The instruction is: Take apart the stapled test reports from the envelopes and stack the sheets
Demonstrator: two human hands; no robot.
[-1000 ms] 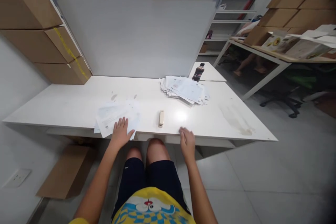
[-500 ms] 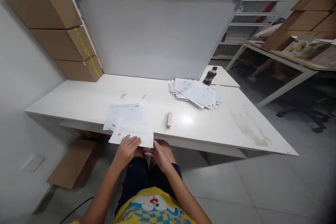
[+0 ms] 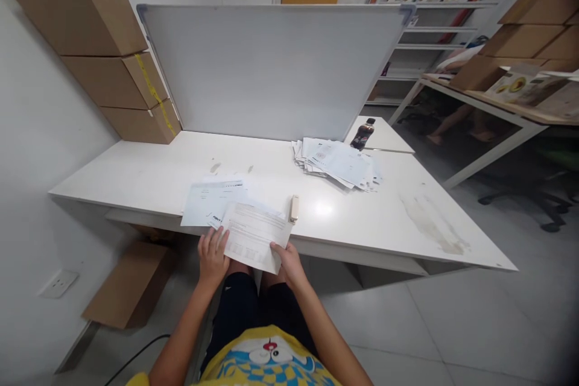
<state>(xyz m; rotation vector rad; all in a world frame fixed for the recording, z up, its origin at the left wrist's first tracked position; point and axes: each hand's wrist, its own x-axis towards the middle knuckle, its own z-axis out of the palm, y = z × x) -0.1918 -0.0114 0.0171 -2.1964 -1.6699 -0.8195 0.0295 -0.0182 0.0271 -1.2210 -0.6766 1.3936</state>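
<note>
A printed sheet of paper (image 3: 256,235), with lines of text and a table on it, tilts over the table's front edge. My right hand (image 3: 292,264) pinches its lower right part, thumb on top and fingers underneath. My left hand (image 3: 213,256) has its fingers stretched out at the sheet's left edge, against the front edge of the papers. Behind and left of the sheet, pale blue printed papers (image 3: 203,202) lie on the table, partly covered by it. A small cream stapler (image 3: 294,208) lies just beyond the sheet's right corner.
A messy pile of papers (image 3: 344,163) lies farther back on the white table (image 3: 149,169). Beside it stands a dark drink bottle (image 3: 362,134). A whiteboard (image 3: 271,72) leans behind. Stacked cardboard boxes (image 3: 140,81) stand at the left. Another person's legs (image 3: 456,120) show under the far table.
My right hand has taken hold of the printed sheet and swung it rightward, away from the blue papers. My left hand has slid off its face to the left edge.
</note>
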